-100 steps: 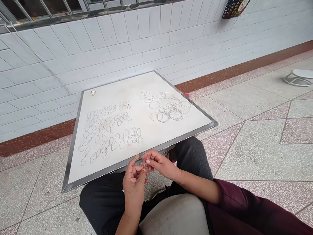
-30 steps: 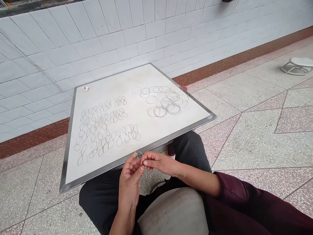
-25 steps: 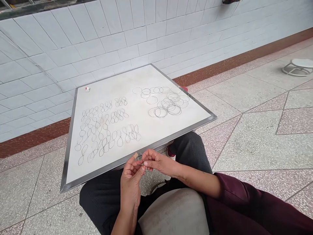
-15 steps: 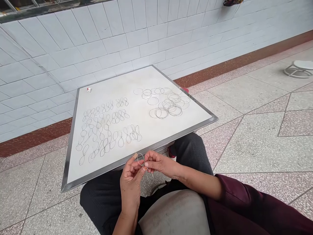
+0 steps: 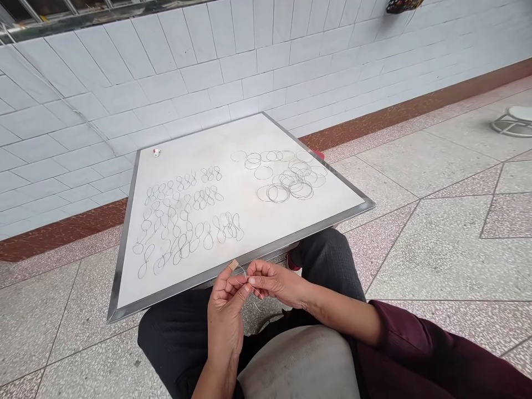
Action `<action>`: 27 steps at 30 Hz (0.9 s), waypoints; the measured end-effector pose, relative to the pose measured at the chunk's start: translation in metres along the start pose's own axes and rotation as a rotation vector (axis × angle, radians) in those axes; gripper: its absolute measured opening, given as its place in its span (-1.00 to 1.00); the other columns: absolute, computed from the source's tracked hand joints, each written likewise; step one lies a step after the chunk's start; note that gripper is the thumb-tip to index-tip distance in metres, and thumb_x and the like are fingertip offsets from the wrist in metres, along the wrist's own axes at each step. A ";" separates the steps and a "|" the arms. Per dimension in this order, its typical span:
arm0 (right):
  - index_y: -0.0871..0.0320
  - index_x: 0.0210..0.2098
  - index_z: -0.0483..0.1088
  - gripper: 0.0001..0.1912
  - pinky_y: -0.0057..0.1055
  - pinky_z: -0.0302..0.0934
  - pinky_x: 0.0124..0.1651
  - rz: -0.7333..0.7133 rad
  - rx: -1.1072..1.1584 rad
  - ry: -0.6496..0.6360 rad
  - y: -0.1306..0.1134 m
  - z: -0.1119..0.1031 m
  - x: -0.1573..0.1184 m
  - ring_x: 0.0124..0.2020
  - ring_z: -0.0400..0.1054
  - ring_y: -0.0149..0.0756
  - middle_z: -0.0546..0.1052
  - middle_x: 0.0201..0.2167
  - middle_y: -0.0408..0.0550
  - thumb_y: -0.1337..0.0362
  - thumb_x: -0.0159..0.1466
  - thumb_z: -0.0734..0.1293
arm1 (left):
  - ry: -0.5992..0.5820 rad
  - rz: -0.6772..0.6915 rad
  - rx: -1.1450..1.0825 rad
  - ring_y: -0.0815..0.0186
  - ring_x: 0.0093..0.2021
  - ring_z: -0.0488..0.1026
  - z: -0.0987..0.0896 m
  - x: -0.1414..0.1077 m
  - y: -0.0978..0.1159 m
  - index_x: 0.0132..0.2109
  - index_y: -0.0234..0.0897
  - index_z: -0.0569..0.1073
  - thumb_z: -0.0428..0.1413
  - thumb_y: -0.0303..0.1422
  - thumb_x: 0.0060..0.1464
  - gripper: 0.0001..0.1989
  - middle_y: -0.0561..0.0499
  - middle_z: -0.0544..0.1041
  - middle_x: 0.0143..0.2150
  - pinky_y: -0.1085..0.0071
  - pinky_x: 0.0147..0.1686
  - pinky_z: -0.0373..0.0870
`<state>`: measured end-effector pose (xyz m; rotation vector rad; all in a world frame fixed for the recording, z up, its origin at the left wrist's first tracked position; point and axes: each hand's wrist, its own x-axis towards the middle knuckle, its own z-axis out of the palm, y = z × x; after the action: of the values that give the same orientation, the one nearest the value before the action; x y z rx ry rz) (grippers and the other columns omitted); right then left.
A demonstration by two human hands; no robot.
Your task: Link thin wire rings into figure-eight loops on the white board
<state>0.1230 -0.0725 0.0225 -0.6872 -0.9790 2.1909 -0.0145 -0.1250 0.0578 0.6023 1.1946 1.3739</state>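
Just off the table's near edge, over my lap, my left hand (image 5: 228,299) and my right hand (image 5: 275,284) meet, both pinching one thin wire loop (image 5: 244,270). The wire curves up above the fingertips and a second bend hangs below them; its crossing point is hidden by my fingers. A tan wrap covers the tip of one left finger. On the left part of the white table (image 5: 257,238) lie rows of wire loops twisted into figure-eights (image 5: 208,235). Round wire rings (image 5: 277,193) lie overlapping on the right part.
A small red and white object (image 5: 157,152) sits near the table's far left corner. The table has a metal rim and stands by a white tiled wall (image 5: 187,72). A white stool (image 5: 513,121) is on the floor at far right.
The wire has turned in my fingers: its upper loop looks narrower and the lower bend has shifted. Both hands stay together, and the view has moved slightly.
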 end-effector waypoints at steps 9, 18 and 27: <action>0.16 -0.27 0.36 -0.56 -0.43 0.16 -0.28 -0.029 -0.007 0.009 -0.003 0.007 -0.006 -0.35 0.31 -0.42 0.45 -0.35 -0.14 -0.08 0.18 0.44 | 0.058 0.003 -0.048 0.38 -0.36 0.47 -0.007 0.002 0.000 0.02 -0.17 0.51 0.37 -0.37 -0.15 -0.49 0.10 0.55 -0.34 0.40 -0.27 0.39; 0.11 -0.32 0.37 -0.68 -0.38 0.17 -0.32 -0.296 -0.337 0.115 0.007 0.013 -0.002 -0.42 0.28 -0.39 0.43 -0.42 -0.17 0.00 0.20 0.43 | 0.097 0.001 -0.047 0.39 -0.35 0.46 -0.006 0.002 0.004 0.02 -0.21 0.50 0.39 -0.34 -0.15 -0.48 0.06 0.57 -0.30 0.41 -0.24 0.38; 0.06 -0.30 0.47 -0.83 -0.33 0.22 -0.26 -0.490 -0.678 0.197 0.004 0.009 -0.007 -0.32 0.33 -0.29 0.46 -0.36 -0.08 0.10 0.30 0.37 | 0.100 -0.015 -0.049 0.39 -0.35 0.47 -0.009 0.004 0.005 -0.02 -0.26 0.51 0.40 -0.32 -0.16 -0.50 0.03 0.60 -0.31 0.41 -0.25 0.40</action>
<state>0.1202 -0.0834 0.0263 -0.8288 -1.6012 1.3294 -0.0250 -0.1234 0.0578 0.4942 1.2391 1.4308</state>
